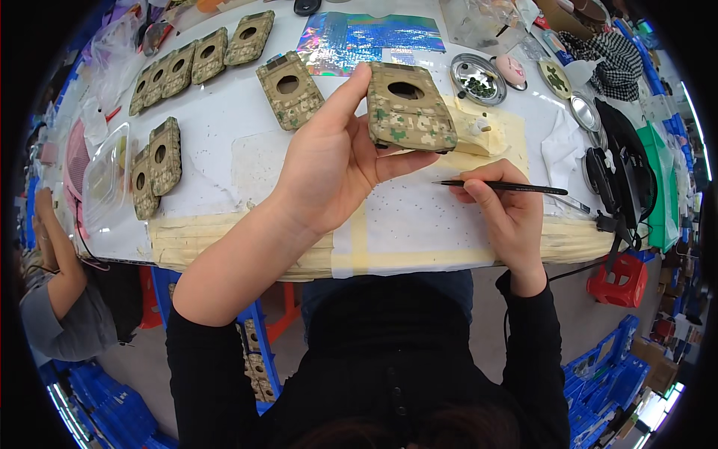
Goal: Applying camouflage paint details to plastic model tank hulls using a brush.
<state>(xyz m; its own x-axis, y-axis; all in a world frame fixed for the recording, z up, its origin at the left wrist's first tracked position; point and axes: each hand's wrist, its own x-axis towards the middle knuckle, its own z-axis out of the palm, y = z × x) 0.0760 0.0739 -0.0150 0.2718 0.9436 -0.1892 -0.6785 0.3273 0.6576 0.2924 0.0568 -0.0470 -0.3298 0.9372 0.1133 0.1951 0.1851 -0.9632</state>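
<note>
Black top (396, 367); left fingers (407, 163) grip camouflage shell (415, 120), right fingers (488, 199) paintbrush (527, 187); white table (206, 142) (stool (624, 268) beside)

The person's left hand (321, 165) holds a camouflage-patterned case (411, 120); the right hand (508, 213) holds a black brush (527, 186) above the surface (213, 123).

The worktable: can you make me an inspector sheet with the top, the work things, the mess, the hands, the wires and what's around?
Surface: white tabletop, dark specks scattered near the front, tan tape along the front edge.
Job's things: held camouflage shell, round-holed; similar spare shells lie left of it; fine-tipped black paintbrush.
Clutter: shiny rainbow sheet, metal dish with dark green bits, crumpled white cloth.
Hands: left hand holds the shell; right hand holds the paintbrush, tip apart from the shell.
Cables: thin dark cord, right.
Surroundings: red stool, blue crates.
</note>
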